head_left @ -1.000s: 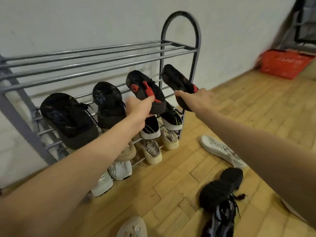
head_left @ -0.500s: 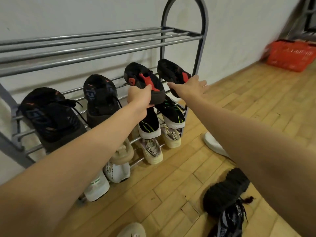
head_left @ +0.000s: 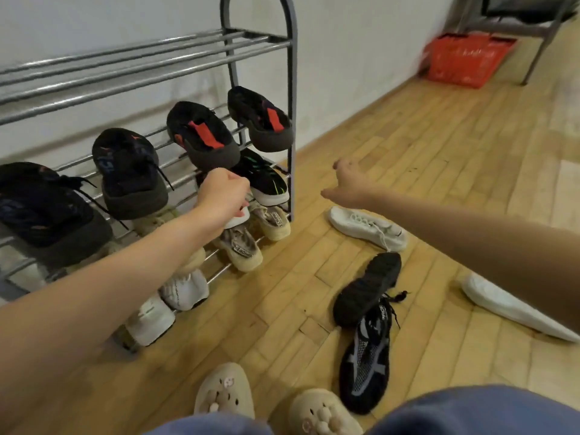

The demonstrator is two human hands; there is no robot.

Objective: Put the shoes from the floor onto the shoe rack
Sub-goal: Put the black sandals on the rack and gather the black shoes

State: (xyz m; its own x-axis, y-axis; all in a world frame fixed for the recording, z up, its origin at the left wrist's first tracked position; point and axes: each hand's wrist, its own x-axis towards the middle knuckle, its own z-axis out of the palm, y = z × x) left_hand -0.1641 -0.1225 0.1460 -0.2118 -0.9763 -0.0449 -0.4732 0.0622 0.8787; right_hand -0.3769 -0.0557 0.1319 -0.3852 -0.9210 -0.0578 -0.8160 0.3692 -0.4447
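shoes with red tongues [head_left: 204, 138] [head_left: 262, 119] sit side by side on the shoe rack [head_left: 290, 89], on its middle rails, toes toward the wall, heels out over the front rail, long axes running front to back and tilted. left hand [head_left: 224, 196] hangs just below the nearer one, fingers curled in, holding nothing as far as the blur lets me see. right hand [head_left: 348, 183] is spread loose and empty over the floor [head_left: 439, 158], apart from the rack. on the boards lie a white sneaker [head_left: 367, 227], pointing left, and two black shoes [head_left: 367, 293] [head_left: 365, 356], long axes roughly toward the rack.
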